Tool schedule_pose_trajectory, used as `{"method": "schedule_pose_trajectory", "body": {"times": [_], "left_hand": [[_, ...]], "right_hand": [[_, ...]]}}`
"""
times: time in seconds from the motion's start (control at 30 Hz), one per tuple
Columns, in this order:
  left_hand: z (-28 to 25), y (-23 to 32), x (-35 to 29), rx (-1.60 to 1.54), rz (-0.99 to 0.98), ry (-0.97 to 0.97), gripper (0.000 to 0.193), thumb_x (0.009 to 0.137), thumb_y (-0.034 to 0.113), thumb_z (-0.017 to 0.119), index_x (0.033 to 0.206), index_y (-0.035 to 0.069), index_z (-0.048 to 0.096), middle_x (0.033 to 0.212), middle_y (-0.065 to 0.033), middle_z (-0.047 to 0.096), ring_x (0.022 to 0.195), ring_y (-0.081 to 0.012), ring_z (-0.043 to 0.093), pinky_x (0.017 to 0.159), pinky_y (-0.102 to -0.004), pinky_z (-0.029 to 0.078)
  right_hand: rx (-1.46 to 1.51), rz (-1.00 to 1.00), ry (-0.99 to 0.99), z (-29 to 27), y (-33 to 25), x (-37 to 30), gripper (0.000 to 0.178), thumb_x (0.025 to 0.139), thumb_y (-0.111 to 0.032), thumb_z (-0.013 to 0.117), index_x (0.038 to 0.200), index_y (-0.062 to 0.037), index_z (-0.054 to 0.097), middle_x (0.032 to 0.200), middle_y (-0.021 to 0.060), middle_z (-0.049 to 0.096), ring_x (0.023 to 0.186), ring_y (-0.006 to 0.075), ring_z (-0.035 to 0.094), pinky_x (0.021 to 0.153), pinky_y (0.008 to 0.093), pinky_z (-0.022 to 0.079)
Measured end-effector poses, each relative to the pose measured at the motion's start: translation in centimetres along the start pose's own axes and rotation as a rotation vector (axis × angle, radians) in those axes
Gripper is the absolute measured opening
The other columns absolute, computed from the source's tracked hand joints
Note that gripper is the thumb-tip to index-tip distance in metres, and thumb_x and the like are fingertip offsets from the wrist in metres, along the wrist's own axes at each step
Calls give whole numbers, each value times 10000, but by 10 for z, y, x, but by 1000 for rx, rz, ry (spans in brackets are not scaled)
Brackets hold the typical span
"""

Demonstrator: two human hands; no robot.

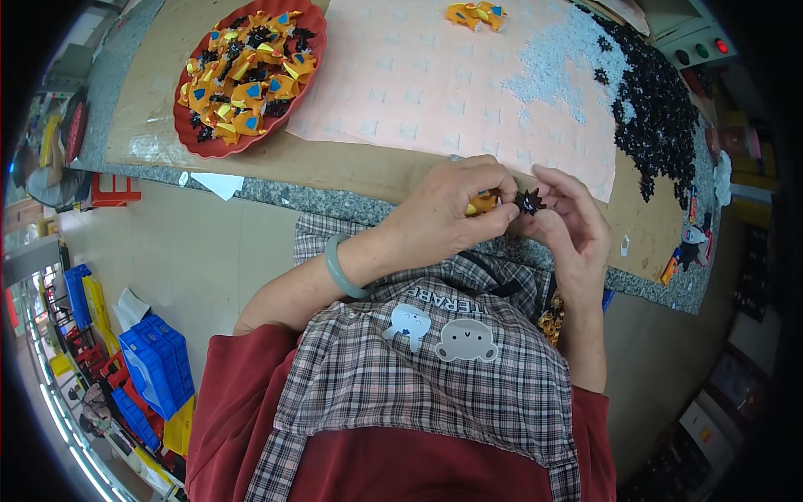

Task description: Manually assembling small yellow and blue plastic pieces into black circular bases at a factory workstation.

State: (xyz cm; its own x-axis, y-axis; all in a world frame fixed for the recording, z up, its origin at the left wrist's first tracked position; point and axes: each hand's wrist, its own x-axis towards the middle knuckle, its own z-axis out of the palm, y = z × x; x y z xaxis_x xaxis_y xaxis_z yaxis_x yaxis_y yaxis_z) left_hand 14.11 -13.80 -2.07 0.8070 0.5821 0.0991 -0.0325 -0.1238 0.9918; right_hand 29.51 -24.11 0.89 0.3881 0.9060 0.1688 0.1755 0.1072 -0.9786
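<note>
Just past the near edge of the table, my two hands meet. Closed in a pinch, my left hand (pixel 452 201) grips a small orange and yellow plastic figure (pixel 481 203), mostly covered by the fingers. My right hand (pixel 579 230) has its thumb and fingers around a black spiky star-shaped piece (pixel 530 202), which sits right beside the orange figure. Whether the two parts are joined is hidden. At the far left a red scalloped plate (pixel 186 138) holds many similar orange figures with black spiky pieces. A few orange figures (pixel 476 15) lie at the far side of the table.
A pale pink sheet (pixel 393 84) covers the table's middle. Small white pieces (pixel 569 58) and a heap of black spiky pieces (pixel 657 109) spread at the right. A control box with lights (pixel 701 50) stands at far right. Blue crates (pixel 156 364) sit on the floor, left.
</note>
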Motion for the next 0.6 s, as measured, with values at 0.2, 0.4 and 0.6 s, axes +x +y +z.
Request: {"method": "schedule_pose_trajectory", "body": {"times": [0.2,0.4,0.6], "left_hand": [[1,-3,-2,-125,37,35,128,873,67,616,991,26,591,990,-19,558,878,-118,513,752,-275,425],[-21,-18,-2,-654,-154,-135,210,917,107,536,1106,33,588,1090,-49,560,971,-138,515,826,-282,436],[-24,-14,-7,-661,-206,-56,321,965,153,532,1257,24,567,1176,-80,587,1071,-148,548,873,-266,470]], "right_hand": [[59,253,-176,-23,6,1,178,899,36,613,1075,34,639,987,63,619,800,72,593,657,197,491],[-121,206,-131,-25,12,-1,137,884,34,627,1016,27,660,923,51,630,789,98,603,658,222,490],[-500,-5,-185,-22,16,-1,182,837,54,647,1009,3,675,912,107,629,788,212,633,692,286,501]]}}
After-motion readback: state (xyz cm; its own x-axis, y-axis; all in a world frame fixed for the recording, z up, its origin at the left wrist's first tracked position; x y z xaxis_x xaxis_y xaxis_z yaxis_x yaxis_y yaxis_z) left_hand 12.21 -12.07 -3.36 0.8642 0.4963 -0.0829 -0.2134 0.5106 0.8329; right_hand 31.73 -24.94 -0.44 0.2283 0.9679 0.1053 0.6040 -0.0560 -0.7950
